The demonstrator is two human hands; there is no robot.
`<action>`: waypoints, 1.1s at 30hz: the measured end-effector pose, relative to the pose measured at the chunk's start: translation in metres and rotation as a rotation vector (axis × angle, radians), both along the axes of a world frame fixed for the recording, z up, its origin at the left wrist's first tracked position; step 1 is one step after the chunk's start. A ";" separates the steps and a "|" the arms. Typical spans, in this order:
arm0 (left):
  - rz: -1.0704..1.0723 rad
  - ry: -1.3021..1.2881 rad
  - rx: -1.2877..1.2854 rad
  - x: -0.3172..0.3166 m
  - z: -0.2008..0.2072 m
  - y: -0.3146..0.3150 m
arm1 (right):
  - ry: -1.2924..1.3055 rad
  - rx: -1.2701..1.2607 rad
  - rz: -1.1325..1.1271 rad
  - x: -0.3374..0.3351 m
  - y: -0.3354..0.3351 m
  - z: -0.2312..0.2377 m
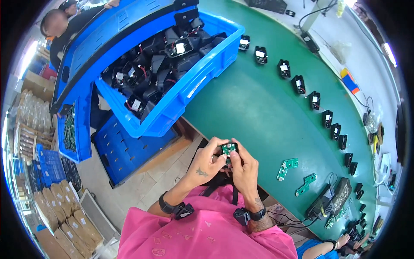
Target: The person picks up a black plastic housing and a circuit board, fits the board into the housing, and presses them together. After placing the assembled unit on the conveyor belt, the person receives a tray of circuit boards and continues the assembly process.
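Between both hands, close to my body at the table's near edge, I hold a small black plastic housing (229,146) with a green circuit board (228,151) set in it. My left hand (208,160) is closed on its left side, thumb near the board. From the right, my right hand (244,165) grips it with the thumb resting on the board's face. The housing's underside is hidden by my fingers. On the green table to the right lie two loose green circuit boards (287,168), apart from my hands.
A blue crate (194,88) full of black housings stands at the left. Black housings (299,84) form a curved row on the table (250,99). A blue bin (80,149) holds green boards. A black device (321,203) with cables sits right. Another person's hands (343,240) work lower right.
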State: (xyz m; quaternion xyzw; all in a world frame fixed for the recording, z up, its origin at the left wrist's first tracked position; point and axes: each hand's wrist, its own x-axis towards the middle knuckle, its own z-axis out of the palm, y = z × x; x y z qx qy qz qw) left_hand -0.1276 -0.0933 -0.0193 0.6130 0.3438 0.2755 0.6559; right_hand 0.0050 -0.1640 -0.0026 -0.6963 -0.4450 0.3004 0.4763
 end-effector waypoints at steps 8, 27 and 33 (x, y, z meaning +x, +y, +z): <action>-0.034 -0.043 -0.108 0.023 0.018 0.032 | -0.355 0.034 0.227 0.035 0.000 0.044; 0.031 0.176 0.453 0.078 0.003 0.066 | -0.910 -0.054 0.040 0.182 0.214 0.125; 0.091 0.175 0.333 0.075 0.001 0.072 | -0.981 -0.221 0.040 0.210 0.367 0.090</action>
